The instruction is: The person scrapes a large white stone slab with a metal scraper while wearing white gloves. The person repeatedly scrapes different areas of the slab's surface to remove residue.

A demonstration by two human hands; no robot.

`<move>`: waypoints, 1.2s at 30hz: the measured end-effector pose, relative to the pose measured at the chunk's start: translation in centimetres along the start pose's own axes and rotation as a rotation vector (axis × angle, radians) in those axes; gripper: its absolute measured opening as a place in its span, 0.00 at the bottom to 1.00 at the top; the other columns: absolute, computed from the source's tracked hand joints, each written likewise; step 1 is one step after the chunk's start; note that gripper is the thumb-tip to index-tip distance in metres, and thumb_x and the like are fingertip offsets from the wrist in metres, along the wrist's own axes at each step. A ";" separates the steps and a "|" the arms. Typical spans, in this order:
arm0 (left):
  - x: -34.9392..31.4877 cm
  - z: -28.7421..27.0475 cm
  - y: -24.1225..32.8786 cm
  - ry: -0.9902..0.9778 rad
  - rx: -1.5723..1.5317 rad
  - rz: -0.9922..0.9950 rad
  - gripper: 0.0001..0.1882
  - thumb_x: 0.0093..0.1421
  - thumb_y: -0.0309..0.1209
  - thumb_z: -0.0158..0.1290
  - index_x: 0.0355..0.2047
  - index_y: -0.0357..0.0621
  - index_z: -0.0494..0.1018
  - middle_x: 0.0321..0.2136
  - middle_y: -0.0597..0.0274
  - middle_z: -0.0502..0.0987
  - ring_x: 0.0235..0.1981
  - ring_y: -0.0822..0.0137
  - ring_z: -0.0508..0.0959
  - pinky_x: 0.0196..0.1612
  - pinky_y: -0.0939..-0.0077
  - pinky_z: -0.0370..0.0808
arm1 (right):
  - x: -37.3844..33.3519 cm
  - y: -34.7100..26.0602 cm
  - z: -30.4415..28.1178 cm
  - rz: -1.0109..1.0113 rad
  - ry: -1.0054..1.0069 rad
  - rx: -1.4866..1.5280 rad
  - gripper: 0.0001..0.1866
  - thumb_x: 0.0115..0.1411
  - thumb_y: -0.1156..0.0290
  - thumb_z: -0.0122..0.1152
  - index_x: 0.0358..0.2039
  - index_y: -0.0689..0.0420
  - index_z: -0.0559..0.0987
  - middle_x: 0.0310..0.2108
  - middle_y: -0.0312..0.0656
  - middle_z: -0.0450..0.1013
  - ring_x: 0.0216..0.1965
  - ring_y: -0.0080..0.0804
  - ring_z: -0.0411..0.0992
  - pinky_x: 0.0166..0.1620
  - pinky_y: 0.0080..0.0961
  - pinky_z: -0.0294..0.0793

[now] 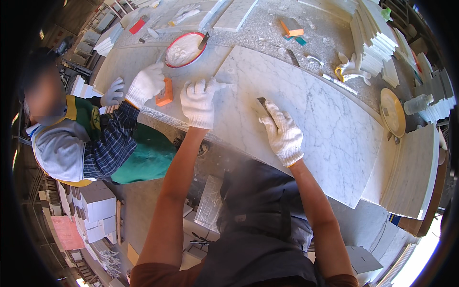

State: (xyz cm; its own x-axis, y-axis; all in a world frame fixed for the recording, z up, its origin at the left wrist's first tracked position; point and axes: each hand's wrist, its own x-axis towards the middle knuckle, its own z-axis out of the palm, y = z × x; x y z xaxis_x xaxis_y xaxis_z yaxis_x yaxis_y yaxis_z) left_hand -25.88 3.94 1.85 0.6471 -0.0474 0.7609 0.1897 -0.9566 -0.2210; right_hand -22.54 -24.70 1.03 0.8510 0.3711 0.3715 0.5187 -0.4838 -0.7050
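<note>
A white slab with grey veins (pixel 306 115) lies across the bench in front of me. My right hand (pixel 283 134), in a white knit glove, is closed around a small scraper (pixel 261 101) whose dark blade tip shows past the fingers, over the slab. Near the slab's left edge, my left hand (pixel 198 106) wears a matching glove; its fingers are loosely bent and apart, one digit stretches right, and I see nothing in it. Beyond it stands a red-rimmed bowl (pixel 185 51) of white paste, with a putty knife (pixel 204 41) resting on its rim.
At the left, a co-worker in a green apron (pixel 153 153) has gloved hands over the adjoining slab, near an orange block (pixel 165 93). Stacked tiles (pixel 373 40), loose gloves (pixel 353 69), a yellow dish (pixel 393 112) and a plastic bottle (pixel 418 104) are at the right.
</note>
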 end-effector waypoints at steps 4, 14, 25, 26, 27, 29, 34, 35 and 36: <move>-0.3 -0.2 0.0 -0.011 -0.071 -0.059 0.15 0.54 0.30 0.65 0.44 0.52 0.85 0.32 0.65 0.77 0.34 0.58 0.78 0.46 0.59 0.81 | -0.8 0.3 -1.3 -0.065 0.091 0.061 0.27 0.67 0.66 0.73 0.67 0.44 0.82 0.51 0.53 0.84 0.43 0.50 0.86 0.46 0.40 0.87; -4.1 1.7 -0.1 0.006 -0.388 -0.429 0.17 0.66 0.13 0.60 0.53 0.42 0.83 0.42 0.58 0.80 0.48 0.61 0.83 0.48 0.70 0.84 | -3.7 13.5 -22.7 0.384 0.296 0.219 0.24 0.79 0.61 0.58 0.70 0.57 0.80 0.36 0.31 0.71 0.24 0.13 0.63 0.28 0.17 0.67; -5.0 0.8 0.8 -0.025 -0.570 -0.745 0.25 0.71 0.11 0.53 0.67 0.35 0.73 0.63 0.57 0.76 0.60 0.65 0.78 0.63 0.69 0.78 | 2.6 20.9 -36.5 0.645 0.098 -0.259 0.18 0.70 0.63 0.63 0.54 0.56 0.89 0.39 0.45 0.86 0.30 0.33 0.83 0.42 0.33 0.81; -5.0 0.8 0.8 -0.041 -0.576 -0.767 0.25 0.71 0.11 0.53 0.66 0.35 0.73 0.63 0.57 0.77 0.60 0.64 0.78 0.63 0.69 0.77 | 3.0 21.1 -36.6 0.642 0.070 -0.305 0.17 0.70 0.63 0.64 0.53 0.56 0.89 0.38 0.45 0.86 0.30 0.33 0.83 0.41 0.33 0.81; -5.0 0.8 0.8 -0.060 -0.582 -0.788 0.24 0.71 0.11 0.52 0.66 0.35 0.73 0.62 0.56 0.77 0.60 0.64 0.79 0.63 0.69 0.77 | 3.3 21.3 -36.6 0.623 0.045 -0.325 0.17 0.69 0.63 0.64 0.52 0.56 0.90 0.37 0.44 0.86 0.29 0.32 0.82 0.40 0.33 0.81; -5.1 0.9 0.7 -0.048 -0.621 -0.778 0.23 0.71 0.10 0.52 0.65 0.35 0.73 0.62 0.55 0.78 0.60 0.64 0.79 0.64 0.69 0.77 | 4.1 21.9 -36.4 0.615 0.013 -0.394 0.16 0.68 0.63 0.65 0.50 0.56 0.91 0.38 0.45 0.86 0.29 0.32 0.82 0.40 0.33 0.81; -5.8 1.6 0.5 0.013 -0.740 -0.710 0.22 0.72 0.10 0.50 0.64 0.34 0.72 0.63 0.53 0.79 0.61 0.62 0.80 0.64 0.68 0.78 | 5.5 23.4 -36.6 0.685 -0.044 -0.356 0.16 0.69 0.64 0.65 0.51 0.56 0.90 0.40 0.42 0.87 0.30 0.29 0.82 0.36 0.31 0.79; -6.0 1.7 0.4 0.006 -0.679 -0.670 0.22 0.72 0.10 0.50 0.64 0.34 0.72 0.63 0.53 0.78 0.61 0.62 0.80 0.65 0.68 0.78 | 5.7 23.7 -36.7 0.754 -0.049 -0.275 0.16 0.70 0.64 0.65 0.52 0.56 0.90 0.40 0.40 0.87 0.28 0.28 0.81 0.34 0.29 0.77; -6.1 1.7 0.4 -0.007 -0.663 -0.683 0.22 0.73 0.11 0.50 0.64 0.34 0.72 0.64 0.53 0.78 0.61 0.62 0.80 0.65 0.68 0.78 | 5.8 24.0 -36.8 0.795 -0.048 -0.165 0.16 0.70 0.65 0.64 0.53 0.57 0.89 0.41 0.38 0.87 0.27 0.27 0.79 0.32 0.28 0.76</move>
State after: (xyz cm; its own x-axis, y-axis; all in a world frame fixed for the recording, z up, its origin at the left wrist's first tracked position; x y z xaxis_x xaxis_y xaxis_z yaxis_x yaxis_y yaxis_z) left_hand -28.44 4.31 -3.93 0.5563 0.5817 0.5935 0.0723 -0.7453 0.6628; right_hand -2.10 -63.37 8.49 0.9676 -0.1004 -0.2318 -0.2306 -0.7261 -0.6477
